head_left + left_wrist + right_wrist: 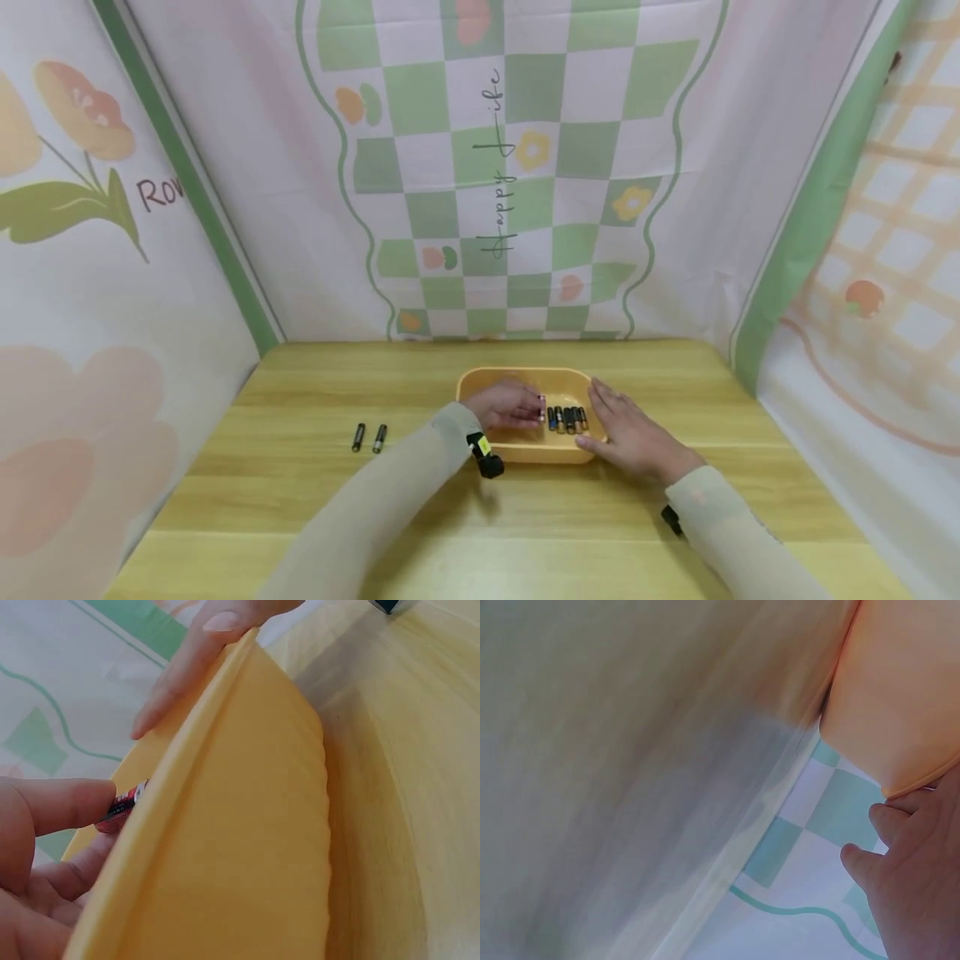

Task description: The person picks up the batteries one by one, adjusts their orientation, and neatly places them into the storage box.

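Inside the yellow plastic basin point(525, 454), my left hand point(508, 404) pinches a red battery point(120, 808) between thumb and fingers. Just right of that battery, several dark batteries point(567, 419) stand side by side in a row on the basin's floor. My right hand point(637, 437) rests on the basin's right rim, its fingers extended and its thumb over the near corner. From the right wrist view, fingertips point(861, 861) of that hand reach past the outside of the rim. The basin wall hides part of the red battery in the left wrist view.
Two dark batteries, one on the left point(358, 437) and one on the right point(379, 439), lie apart on the wooden table point(300, 500), left of the basin. A checked cloth point(517, 208) hangs behind the table, with printed cloth along both sides.
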